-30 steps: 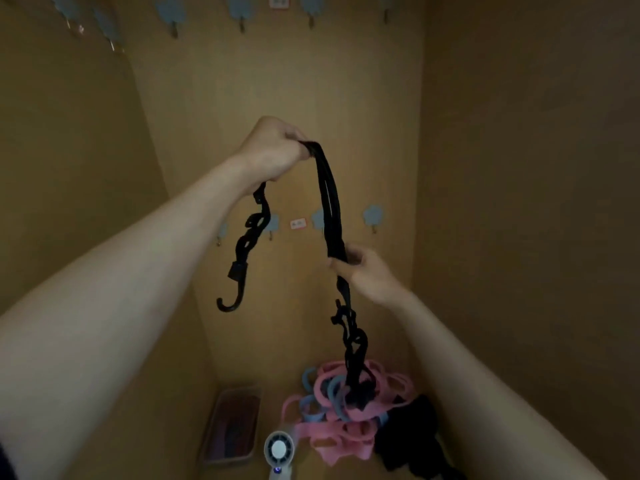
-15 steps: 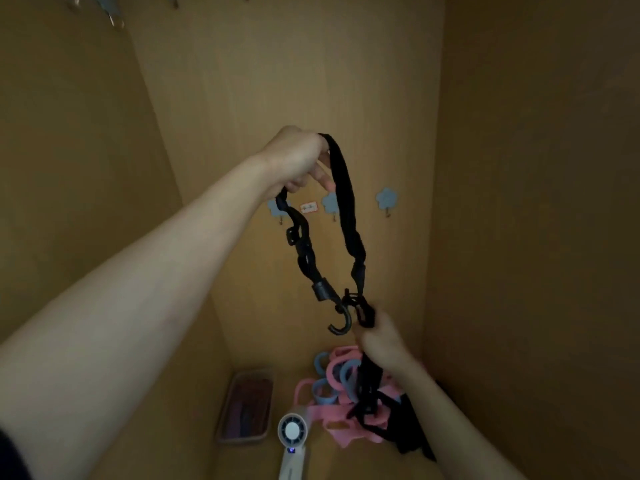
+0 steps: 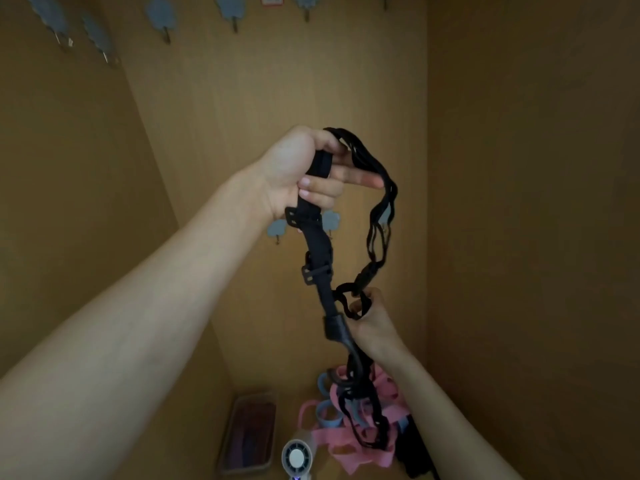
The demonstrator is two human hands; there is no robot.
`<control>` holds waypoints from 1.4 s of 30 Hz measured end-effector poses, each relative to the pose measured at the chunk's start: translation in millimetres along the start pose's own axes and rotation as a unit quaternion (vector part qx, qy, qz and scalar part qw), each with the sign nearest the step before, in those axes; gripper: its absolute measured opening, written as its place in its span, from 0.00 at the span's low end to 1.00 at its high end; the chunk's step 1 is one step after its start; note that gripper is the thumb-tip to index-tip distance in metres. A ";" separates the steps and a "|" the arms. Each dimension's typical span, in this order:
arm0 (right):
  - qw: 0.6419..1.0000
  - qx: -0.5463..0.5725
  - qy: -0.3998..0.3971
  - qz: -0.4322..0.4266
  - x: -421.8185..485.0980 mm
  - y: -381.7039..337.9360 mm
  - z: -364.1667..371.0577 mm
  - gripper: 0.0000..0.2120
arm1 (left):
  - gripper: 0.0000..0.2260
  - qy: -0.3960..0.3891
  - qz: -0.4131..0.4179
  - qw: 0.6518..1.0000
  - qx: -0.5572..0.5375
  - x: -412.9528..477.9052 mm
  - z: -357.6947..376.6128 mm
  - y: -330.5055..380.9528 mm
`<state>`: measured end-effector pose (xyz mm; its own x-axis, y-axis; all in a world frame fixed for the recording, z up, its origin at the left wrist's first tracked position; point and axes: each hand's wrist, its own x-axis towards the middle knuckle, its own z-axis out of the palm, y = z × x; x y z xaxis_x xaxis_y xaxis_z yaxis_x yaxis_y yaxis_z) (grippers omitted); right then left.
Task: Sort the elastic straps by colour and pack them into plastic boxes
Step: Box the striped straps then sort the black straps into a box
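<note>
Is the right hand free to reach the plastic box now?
Probably not yet. The right hand grips loops of the black strap, which the left hand holds up. Nothing covers the plastic box below, beside the pink and blue straps, so the way seems open once it lets go.

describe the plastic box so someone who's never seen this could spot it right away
Follow the left wooden wall down to the bottom surface. There, left of the heap of pink and blue straps and beside the small white fan, lies the plastic box. It is the only rigid rectangular thing there, see-through, with dark contents.
</note>
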<state>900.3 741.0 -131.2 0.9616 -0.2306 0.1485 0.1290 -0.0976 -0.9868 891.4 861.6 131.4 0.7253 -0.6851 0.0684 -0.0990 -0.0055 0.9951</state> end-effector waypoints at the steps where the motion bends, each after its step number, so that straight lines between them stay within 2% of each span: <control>1: 1.000 -0.021 0.009 0.008 2.1 1.4 0.6 0.31 | 0.15 0.001 0.002 1.000 -0.008 -0.4 1.2 1.4; 4: 0.999 -0.044 -0.009 0.030 3.8 7.3 -1.7 0.29 | 0.15 0.002 -0.004 1.000 -0.016 0.1 2.8 0.9; 7: 1.000 0.007 0.010 -0.015 0.0 -0.8 -12.6 0.24 | 0.13 0.010 -0.025 1.000 -0.016 2.0 -1.6 -6.3; 9: 0.997 0.041 0.035 -0.046 -1.4 -10.1 -18.8 0.26 | 0.13 0.017 -0.043 0.999 -0.023 3.7 -6.4 -12.6; 12: 0.993 0.046 0.074 -0.082 2.1 -16.0 -18.9 0.36 | 0.12 0.020 -0.075 0.996 -0.046 5.6 -8.1 -22.8; 16: 0.986 0.018 0.100 -0.135 7.3 -16.3 -21.1 0.31 | 0.12 0.019 -0.088 0.992 -0.093 2.4 -1.6 -27.0; 19: 0.994 -0.004 0.059 -0.097 11.2 -9.4 -22.0 0.20 | 0.13 0.009 -0.085 0.992 -0.095 1.0 0.9 -24.4; 23: 0.998 0.017 -0.009 -0.058 1.0 -5.2 -29.7 0.10 | 0.22 0.017 -0.084 0.992 -0.095 4.0 -6.9 -27.6; 25: 0.998 0.033 -0.006 -0.057 -8.8 -7.2 -33.6 0.05 | 0.17 0.040 -0.081 0.991 -0.100 5.8 -13.3 -33.6; 26: 0.998 0.037 -0.009 -0.058 -13.4 -7.9 -34.0 0.05 | 0.13 0.055 -0.081 0.990 -0.105 6.3 -17.7 -38.6; 28: 0.996 0.038 -0.029 -0.077 -22.6 -9.9 -32.8 0.15 | 0.11 0.077 -0.081 0.988 -0.103 7.7 -26.5 -52.8; 30: 0.994 0.041 -0.040 -0.097 -29.3 -12.8 -31.8 0.20 | 0.15 0.091 -0.079 0.991 -0.063 10.8 -33.1 -75.1; 32: 0.994 0.015 -0.029 -0.105 -31.0 -16.3 -32.1 0.22 | 0.17 0.118 -0.086 0.989 0.006 11.8 -32.0 -101.6; 35: 0.990 -0.076 -0.019 -0.117 -29.6 -19.7 -34.0 0.22 | 0.12 0.122 -0.115 0.975 0.142 4.7 -15.0 -134.2; 37: 0.981 -0.141 -0.046 -0.121 -30.3 -21.7 -36.0 0.18 | 0.16 0.097 -0.129 0.961 0.225 2.1 -2.1 -149.1; 39: 0.968 -0.200 -0.085 -0.127 -30.1 -21.2 -37.8 0.11 | 0.20 0.078 -0.106 0.955 0.267 4.3 6.8 -160.7; 42: 0.956 -0.228 -0.110 -0.146 -30.0 -20.3 -40.7 0.07 | 0.15 0.036 -0.059 0.955 0.290 4.8 15.1 -169.9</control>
<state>858.9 710.5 -113.0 0.9347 0.0748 0.3475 0.3293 -0.5501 -0.7674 901.4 848.3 -38.3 0.7977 -0.6028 -0.0160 -0.3590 -0.4960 0.7907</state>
